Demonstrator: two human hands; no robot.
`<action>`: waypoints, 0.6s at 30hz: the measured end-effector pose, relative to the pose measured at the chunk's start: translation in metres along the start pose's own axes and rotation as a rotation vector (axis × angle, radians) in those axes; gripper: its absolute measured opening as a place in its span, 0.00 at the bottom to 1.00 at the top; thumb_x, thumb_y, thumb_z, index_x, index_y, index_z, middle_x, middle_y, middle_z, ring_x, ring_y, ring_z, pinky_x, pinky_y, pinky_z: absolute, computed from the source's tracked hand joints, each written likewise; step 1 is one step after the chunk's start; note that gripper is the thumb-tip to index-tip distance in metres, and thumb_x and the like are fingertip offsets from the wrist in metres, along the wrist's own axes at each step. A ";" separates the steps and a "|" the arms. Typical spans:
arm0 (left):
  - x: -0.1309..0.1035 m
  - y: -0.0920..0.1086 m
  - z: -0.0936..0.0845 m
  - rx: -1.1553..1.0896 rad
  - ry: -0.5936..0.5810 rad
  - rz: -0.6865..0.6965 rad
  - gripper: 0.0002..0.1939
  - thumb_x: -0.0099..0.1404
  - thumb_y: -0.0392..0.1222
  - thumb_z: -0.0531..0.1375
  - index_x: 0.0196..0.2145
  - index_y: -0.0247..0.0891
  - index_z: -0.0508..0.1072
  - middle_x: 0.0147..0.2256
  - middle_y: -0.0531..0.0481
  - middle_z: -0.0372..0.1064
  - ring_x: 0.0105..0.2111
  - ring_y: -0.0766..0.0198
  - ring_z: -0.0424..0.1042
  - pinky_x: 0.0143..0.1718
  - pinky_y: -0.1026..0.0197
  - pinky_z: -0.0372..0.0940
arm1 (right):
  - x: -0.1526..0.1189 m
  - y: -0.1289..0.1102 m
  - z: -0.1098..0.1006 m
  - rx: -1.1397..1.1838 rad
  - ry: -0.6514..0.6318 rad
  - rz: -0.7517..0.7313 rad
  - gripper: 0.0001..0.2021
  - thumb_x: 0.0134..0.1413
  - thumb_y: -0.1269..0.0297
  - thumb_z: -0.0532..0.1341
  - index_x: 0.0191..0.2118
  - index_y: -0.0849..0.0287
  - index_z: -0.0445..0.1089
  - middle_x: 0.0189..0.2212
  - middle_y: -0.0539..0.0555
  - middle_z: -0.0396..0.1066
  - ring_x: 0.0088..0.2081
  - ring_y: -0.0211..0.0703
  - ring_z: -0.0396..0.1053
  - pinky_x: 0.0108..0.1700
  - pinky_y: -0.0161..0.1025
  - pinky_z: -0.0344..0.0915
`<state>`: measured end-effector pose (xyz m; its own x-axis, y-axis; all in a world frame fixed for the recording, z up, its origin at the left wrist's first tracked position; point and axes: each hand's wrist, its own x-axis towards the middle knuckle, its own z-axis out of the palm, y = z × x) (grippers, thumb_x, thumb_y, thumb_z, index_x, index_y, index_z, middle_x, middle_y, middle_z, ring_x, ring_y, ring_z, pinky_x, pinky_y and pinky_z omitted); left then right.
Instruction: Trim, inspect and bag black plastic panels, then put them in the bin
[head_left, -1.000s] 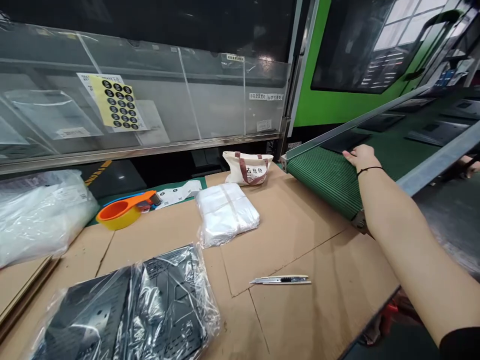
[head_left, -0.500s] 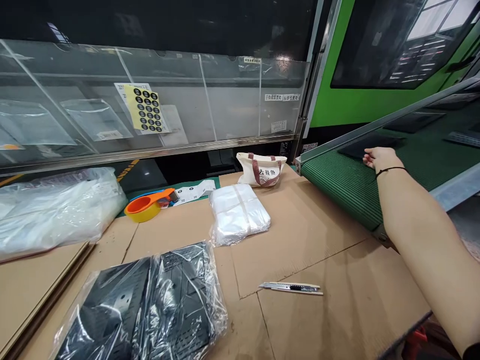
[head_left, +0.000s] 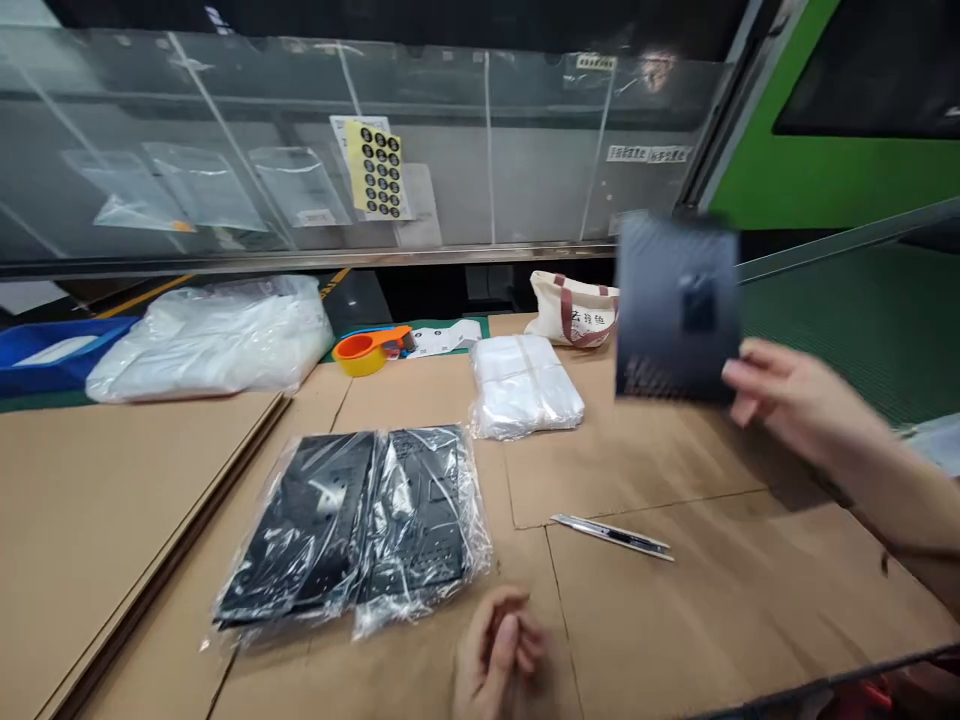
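Note:
My right hand [head_left: 795,395] pinches the lower right edge of a dark, flat plastic panel [head_left: 660,310], held up over the right part of the table. The panel is blurred; a small darker square shows on its face. My left hand [head_left: 499,650] is low at the front, fingers curled in with the thumb across them and nothing visible inside. Left of it lie black plastic panels [head_left: 416,510] in clear bags, side by side. A utility knife [head_left: 611,536] rests on the cardboard between my two hands.
Behind are a stack of clear bags [head_left: 525,385], an orange tape dispenser [head_left: 367,350], a cloth bag [head_left: 574,310] and a large plastic bundle [head_left: 217,335]. Cardboard sheets [head_left: 127,490] lie left, beside a blue bin [head_left: 60,355]. A green conveyor belt [head_left: 847,320] stands right.
My right hand has come back from the conveyor belt with the dark panel in it. My left hand has come into view at the front. The view has swung left.

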<state>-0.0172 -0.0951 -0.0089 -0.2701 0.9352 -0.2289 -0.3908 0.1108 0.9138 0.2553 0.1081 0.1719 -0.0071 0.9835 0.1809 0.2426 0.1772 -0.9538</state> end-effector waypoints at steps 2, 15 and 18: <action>0.004 0.011 0.017 -0.195 -0.018 -0.010 0.30 0.52 0.63 0.66 0.46 0.38 0.74 0.35 0.43 0.76 0.32 0.59 0.74 0.32 0.62 0.67 | -0.051 0.017 0.032 0.014 -0.484 0.190 0.14 0.51 0.54 0.66 0.31 0.62 0.69 0.24 0.47 0.66 0.20 0.27 0.60 0.22 0.28 0.56; 0.025 -0.037 0.020 -0.886 -0.340 -0.401 0.16 0.53 0.48 0.71 0.36 0.39 0.76 0.17 0.61 0.57 0.11 0.78 0.46 0.07 0.75 0.43 | -0.099 0.096 0.070 -0.538 -0.725 -0.027 0.19 0.60 0.57 0.56 0.54 0.57 0.68 0.50 0.63 0.70 0.53 0.56 0.66 0.57 0.55 0.60; 0.026 -0.048 0.014 -0.919 -0.463 -0.368 0.13 0.55 0.46 0.69 0.38 0.41 0.75 0.17 0.62 0.54 0.10 0.77 0.42 0.05 0.75 0.41 | -0.094 0.125 0.079 -0.589 -0.721 -0.080 0.16 0.59 0.63 0.54 0.51 0.59 0.68 0.47 0.63 0.70 0.50 0.55 0.67 0.53 0.53 0.62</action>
<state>0.0070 -0.0717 -0.0535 0.2798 0.9535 -0.1119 -0.9397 0.2959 0.1715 0.2093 0.0411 0.0169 -0.5974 0.7896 -0.1404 0.6668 0.3917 -0.6340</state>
